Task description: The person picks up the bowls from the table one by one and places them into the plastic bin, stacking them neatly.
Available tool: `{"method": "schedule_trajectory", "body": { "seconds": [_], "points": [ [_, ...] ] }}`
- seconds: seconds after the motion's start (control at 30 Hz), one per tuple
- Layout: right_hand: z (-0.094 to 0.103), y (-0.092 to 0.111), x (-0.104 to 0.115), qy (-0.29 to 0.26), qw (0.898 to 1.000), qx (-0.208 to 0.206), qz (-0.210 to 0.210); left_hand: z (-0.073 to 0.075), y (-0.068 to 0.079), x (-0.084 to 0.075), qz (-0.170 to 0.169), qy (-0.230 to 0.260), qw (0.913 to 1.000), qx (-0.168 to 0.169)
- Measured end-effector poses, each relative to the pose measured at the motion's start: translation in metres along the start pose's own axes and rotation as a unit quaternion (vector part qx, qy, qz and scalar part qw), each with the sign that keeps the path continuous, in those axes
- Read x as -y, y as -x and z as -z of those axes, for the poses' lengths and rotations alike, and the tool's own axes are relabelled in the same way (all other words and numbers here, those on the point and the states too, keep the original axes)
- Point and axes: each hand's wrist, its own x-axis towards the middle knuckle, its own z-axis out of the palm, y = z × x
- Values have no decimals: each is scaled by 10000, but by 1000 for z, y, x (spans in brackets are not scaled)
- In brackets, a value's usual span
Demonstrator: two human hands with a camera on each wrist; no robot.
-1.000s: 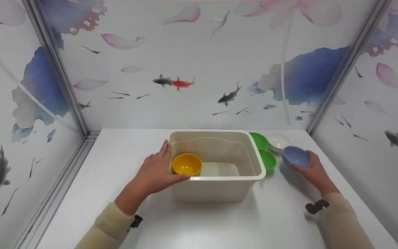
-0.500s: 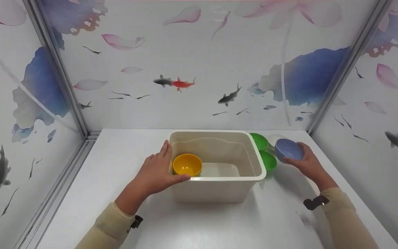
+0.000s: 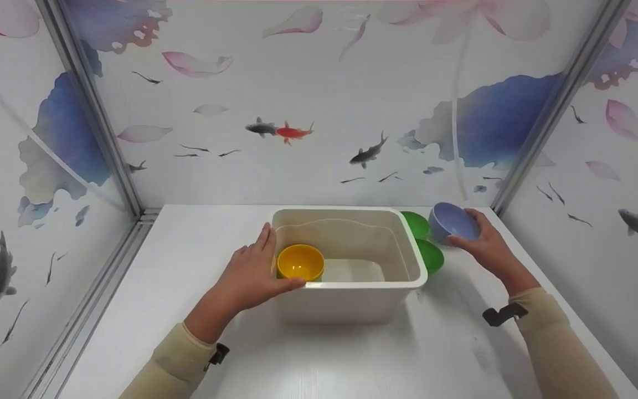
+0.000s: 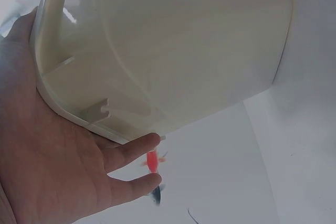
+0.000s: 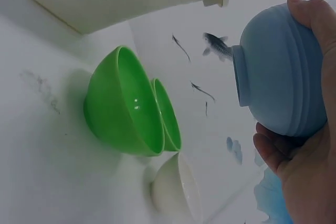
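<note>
My right hand (image 3: 488,238) grips a blue-violet bowl (image 3: 454,221) by its rim, raised off the table at the back right. In the right wrist view the blue bowl (image 5: 281,72) shows its side and foot, thumb and fingers on opposite sides. Below it stand two green bowls (image 5: 118,103) and a white bowl (image 5: 176,190); the head view hides the white one behind the blue bowl. My left hand (image 3: 247,274) rests on the near left corner of a cream tub (image 3: 346,305), fingers extended along its side, thumb on the front rim. Inside the tub sits a yellow bowl (image 3: 301,261).
The green bowls (image 3: 431,256) stand close against the tub's right side, partly hidden by its rim. White panels (image 3: 319,100) printed with fish and petals enclose the white table (image 3: 197,233) at the back and on both sides.
My right hand has carried the blue bowl up, back and slightly left, until it covers the white bowl in the head view. The left hand and the tub have stayed put.
</note>
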Motion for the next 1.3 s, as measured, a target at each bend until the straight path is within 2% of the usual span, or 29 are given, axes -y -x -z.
{"method": "schedule_trajectory", "body": {
  "seconds": [0.53, 1.0, 1.3],
  "points": [
    [-2, -3, 41, 179, 9982, 231, 517, -1, 0, 2, -20, -15, 10000, -18],
    [-12, -7, 64, 27, 9953, 452, 858, 1, 0, 1, 20, 88, 10000, 21],
    [-23, -12, 78, 128, 9931, 559, 1021, -1, -1, 1, 36, 177, 9998, -6]
  ]
}}
